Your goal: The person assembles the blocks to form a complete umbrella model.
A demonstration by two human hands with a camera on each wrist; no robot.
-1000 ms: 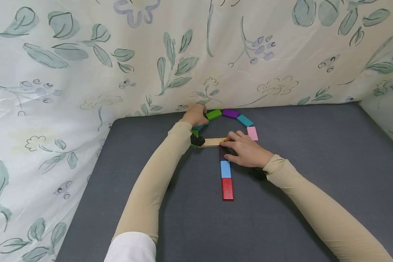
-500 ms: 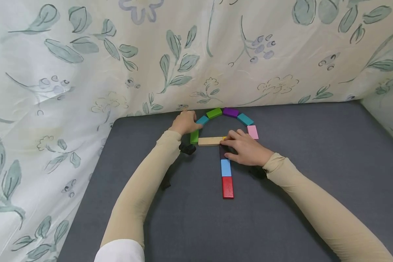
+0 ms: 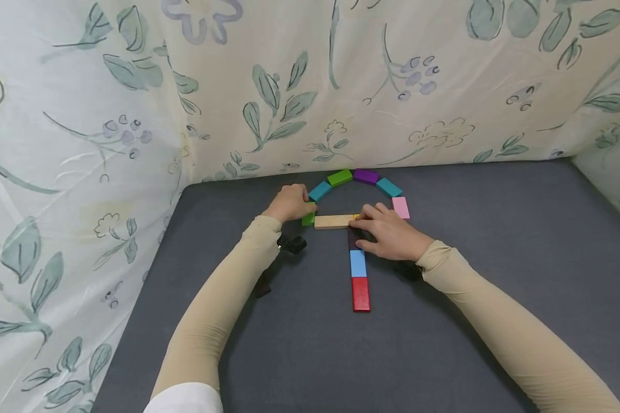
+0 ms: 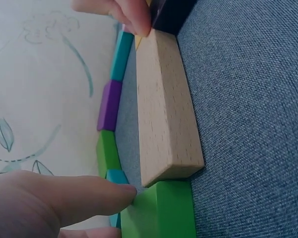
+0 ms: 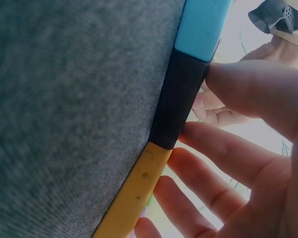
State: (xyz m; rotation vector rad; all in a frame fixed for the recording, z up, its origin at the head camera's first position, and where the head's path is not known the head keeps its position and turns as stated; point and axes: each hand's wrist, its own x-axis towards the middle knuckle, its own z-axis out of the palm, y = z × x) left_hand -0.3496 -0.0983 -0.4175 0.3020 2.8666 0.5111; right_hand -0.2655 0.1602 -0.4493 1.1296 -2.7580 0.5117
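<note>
My left hand [image 3: 291,202] reaches over the left end of an arc of coloured wooden blocks. Its thumb touches the upright-lying green block [image 4: 159,213] beside the end of a long plain wooden block [image 3: 333,222]; its other fingers are partly hidden. My right hand [image 3: 391,232] rests along the right side of a black block [image 5: 180,96] and a yellow block [image 5: 134,191], fingers fairly straight and spread. The thumb touches the black block near its joint with a light blue block [image 3: 358,263]. A red block [image 3: 361,295] continues that column below.
Behind the hands, the arc runs through a teal block [image 3: 320,191], a green one, a purple block [image 3: 366,176], another teal block [image 3: 390,187] and a pink block [image 3: 400,207]. A grey cloth surface [image 3: 444,355] lies below, with a patterned curtain [image 3: 361,126] at its far edge.
My left hand has moved from the left teal block down and left to the green block, uncovering the teal one. My right hand has stayed nearly still.
</note>
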